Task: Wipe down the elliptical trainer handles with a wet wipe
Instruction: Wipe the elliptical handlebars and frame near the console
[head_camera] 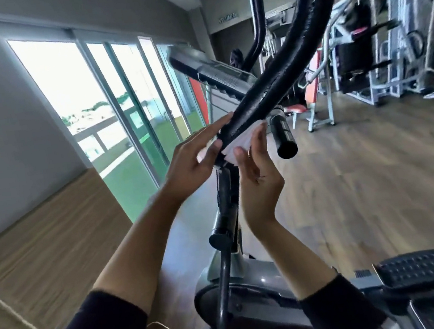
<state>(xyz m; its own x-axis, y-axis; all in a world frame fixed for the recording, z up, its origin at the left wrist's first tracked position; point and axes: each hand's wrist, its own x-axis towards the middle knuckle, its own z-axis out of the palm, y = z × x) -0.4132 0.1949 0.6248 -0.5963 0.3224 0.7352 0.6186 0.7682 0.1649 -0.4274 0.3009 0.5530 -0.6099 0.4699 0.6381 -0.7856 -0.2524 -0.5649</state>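
Note:
A long black padded handle (277, 83) of the elliptical trainer curves from the top right down to the centre. A white wet wipe (238, 147) is wrapped around its lower end. My left hand (195, 159) presses the wipe against the handle from the left, fingers stretched along the padding. My right hand (258, 172) holds the wipe from the right and below, thumb and fingers pinching it. A second tall black handle (256, 19) rises behind. A short fixed grip (284, 138) sticks out just right of my right hand.
The trainer's console (214, 72) sits behind the handle. Its body (241, 286) and a ribbed pedal (431, 270) lie below. Glass sliding doors (120, 116) fill the left. Weight machines (378, 52) stand at the right on a wood floor (378, 169).

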